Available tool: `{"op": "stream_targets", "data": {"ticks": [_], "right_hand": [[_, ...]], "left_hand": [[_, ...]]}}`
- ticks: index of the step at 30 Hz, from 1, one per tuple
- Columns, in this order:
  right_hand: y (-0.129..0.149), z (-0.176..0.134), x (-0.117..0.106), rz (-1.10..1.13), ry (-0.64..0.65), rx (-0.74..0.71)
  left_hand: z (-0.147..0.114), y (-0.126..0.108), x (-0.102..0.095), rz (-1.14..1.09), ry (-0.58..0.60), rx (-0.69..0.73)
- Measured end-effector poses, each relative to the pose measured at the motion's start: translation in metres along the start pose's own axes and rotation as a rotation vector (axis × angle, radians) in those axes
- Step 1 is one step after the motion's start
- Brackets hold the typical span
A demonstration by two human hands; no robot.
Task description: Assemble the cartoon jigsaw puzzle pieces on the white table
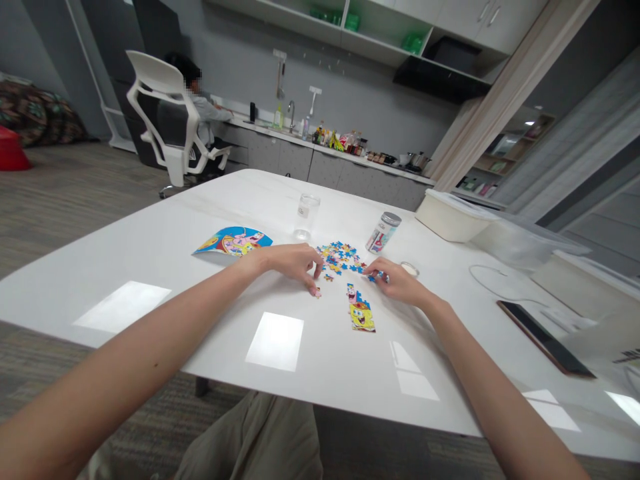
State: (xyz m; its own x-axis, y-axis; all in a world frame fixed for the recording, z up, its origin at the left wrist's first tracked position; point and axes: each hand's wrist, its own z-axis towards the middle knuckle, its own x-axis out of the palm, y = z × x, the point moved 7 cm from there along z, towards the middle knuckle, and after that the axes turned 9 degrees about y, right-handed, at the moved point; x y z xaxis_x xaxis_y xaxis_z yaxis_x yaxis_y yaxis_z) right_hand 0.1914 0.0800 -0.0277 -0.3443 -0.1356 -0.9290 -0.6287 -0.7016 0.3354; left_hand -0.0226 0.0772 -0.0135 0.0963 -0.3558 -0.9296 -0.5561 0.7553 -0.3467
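My left hand [296, 262] is over the table left of a loose heap of jigsaw puzzle pieces [340, 255]. Its thumb tip touches a single pink puzzle piece [318, 293], while the curved fingers stay apart from the thumb. My right hand [393, 279] reaches the heap's right edge, fingers spread over blue pieces there. Between the hands, nearer me, lies a joined strip of puzzle [361, 311] with a yellow cartoon face and a pink figure. A curled picture sheet [233, 241] rests beyond my left forearm.
Behind the heap stand a clear jar [305, 218] and a printed canister [383, 233] with a silver lid. A phone [544, 339], a white cable [493, 270] and storage boxes [453, 215] are at the right. A person sits at the far counter in a white chair [173, 127].
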Motion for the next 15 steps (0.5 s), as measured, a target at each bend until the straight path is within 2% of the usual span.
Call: {"op": "stream_targets", "data": {"ticks": [10,15], "right_hand": [[0.031,0.006,0.006,0.002,0.034,-0.031],[0.036,0.007,0.008,0.041,0.048,-0.045]], "left_hand": [[0.007,-0.025,0.005,-0.075,0.007,0.074],[0.008,-0.03,0.006,-0.054,0.019,0.071]]}}
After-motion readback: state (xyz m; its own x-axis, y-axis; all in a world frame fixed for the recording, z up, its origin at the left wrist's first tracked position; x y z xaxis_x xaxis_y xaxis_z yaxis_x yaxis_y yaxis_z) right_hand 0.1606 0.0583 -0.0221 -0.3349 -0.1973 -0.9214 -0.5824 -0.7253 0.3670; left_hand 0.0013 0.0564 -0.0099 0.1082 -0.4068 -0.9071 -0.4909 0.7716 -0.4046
